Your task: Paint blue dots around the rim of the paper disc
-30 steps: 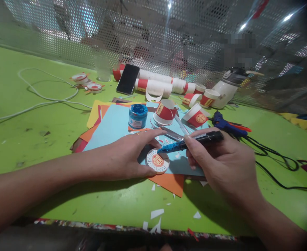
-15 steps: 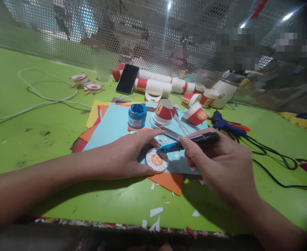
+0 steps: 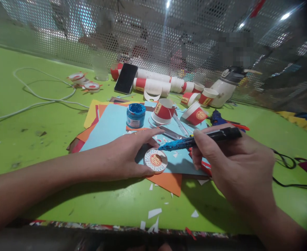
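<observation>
My left hand (image 3: 132,153) grips a small round paper disc (image 3: 155,161) by its left side, thumb below and fingers above. The disc is white with an orange emblem in the middle and blue dots around its ring. In my right hand (image 3: 237,164) is a black marker (image 3: 205,138), its front end crusted with blue paint. The marker's tip sits at or just above the disc's upper edge; contact cannot be made out. Behind my left hand stands an uncapped jar of blue paint (image 3: 136,115). Light blue paper (image 3: 103,122) lies beneath.
Red and white paper cups (image 3: 163,111) stand and lie behind the disc. A phone (image 3: 126,78) leans on stacked cups. Beyond my right hand is a blue glue gun (image 3: 217,118); a penguin-shaped container (image 3: 225,87) stands farther back. A white cable (image 3: 46,101) curls at left. Paper scraps (image 3: 155,212) litter the front.
My right hand and the marker have shifted to the right, and the marker lies flatter, its tip nearer the disc's top edge. My left hand keeps its grip on the disc.
</observation>
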`<action>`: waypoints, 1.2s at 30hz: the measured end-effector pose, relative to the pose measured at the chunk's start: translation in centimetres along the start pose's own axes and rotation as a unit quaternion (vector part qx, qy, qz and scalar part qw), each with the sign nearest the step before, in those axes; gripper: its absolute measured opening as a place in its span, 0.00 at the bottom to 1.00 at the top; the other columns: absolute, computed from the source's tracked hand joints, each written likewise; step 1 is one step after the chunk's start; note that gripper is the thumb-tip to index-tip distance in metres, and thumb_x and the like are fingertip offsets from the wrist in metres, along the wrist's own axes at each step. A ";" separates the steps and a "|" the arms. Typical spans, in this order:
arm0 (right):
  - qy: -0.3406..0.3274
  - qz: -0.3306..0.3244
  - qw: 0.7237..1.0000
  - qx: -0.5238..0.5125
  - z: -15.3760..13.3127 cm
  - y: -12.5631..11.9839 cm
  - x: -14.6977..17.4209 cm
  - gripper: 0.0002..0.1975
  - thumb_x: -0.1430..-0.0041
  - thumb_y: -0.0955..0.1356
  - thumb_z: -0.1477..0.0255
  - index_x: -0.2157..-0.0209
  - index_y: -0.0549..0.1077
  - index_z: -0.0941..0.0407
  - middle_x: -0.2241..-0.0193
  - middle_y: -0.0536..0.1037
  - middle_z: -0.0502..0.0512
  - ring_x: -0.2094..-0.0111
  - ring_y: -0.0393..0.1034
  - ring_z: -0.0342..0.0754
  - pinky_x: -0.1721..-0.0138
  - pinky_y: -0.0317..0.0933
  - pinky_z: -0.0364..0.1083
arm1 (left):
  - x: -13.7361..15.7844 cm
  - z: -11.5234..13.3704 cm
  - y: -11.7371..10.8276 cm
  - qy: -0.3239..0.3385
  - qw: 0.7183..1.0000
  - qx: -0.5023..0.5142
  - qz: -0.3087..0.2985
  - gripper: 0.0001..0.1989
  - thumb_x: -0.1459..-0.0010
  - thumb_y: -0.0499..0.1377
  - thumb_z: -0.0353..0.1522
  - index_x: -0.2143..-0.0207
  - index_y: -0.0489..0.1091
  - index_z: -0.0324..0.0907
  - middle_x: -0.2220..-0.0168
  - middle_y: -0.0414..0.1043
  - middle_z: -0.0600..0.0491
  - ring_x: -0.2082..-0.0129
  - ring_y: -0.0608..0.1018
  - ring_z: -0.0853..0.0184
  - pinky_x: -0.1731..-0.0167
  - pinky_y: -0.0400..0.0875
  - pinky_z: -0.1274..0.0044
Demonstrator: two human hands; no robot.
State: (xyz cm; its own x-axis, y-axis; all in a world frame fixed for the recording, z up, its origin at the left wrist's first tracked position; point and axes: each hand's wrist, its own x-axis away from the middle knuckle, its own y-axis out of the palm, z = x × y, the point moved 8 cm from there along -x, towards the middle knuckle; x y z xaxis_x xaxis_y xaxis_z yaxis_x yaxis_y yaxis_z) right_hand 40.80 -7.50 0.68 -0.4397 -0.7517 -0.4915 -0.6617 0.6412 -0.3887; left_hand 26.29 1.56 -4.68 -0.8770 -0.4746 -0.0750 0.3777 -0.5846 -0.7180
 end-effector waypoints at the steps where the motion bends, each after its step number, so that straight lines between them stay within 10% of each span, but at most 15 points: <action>1: 0.004 -0.004 1.000 -0.005 0.1 0.1 0.0 0.11 0.42 0.73 0.64 0.74 0.74 0.54 0.84 0.71 0.44 0.84 0.64 0.39 0.83 0.61 0.40 | 0.0 -0.1 0.0 -0.004 1.000 0.000 -0.001 0.38 0.46 0.63 0.37 0.34 0.54 0.46 0.47 0.74 0.47 0.50 0.76 0.56 0.52 0.70 0.68; 36: 0.035 -0.061 0.997 0.018 1.0 1.9 0.2 0.15 0.42 0.72 0.61 0.76 0.72 0.55 0.84 0.71 0.44 0.83 0.62 0.39 0.80 0.58 0.41 | 0.1 0.3 0.0 0.026 1.000 0.013 0.008 0.35 0.45 0.64 0.33 0.36 0.56 0.50 0.43 0.72 0.51 0.46 0.75 0.59 0.49 0.69 0.72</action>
State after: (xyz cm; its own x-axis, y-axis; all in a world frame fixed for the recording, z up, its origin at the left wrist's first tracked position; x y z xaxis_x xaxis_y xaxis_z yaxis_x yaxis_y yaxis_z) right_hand 40.13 -6.26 -0.94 -0.4003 -0.8324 -0.3832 -0.6916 0.5488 -0.4696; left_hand 26.31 1.34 -4.46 -0.8847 -0.4495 -0.1234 0.3992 -0.5940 -0.6985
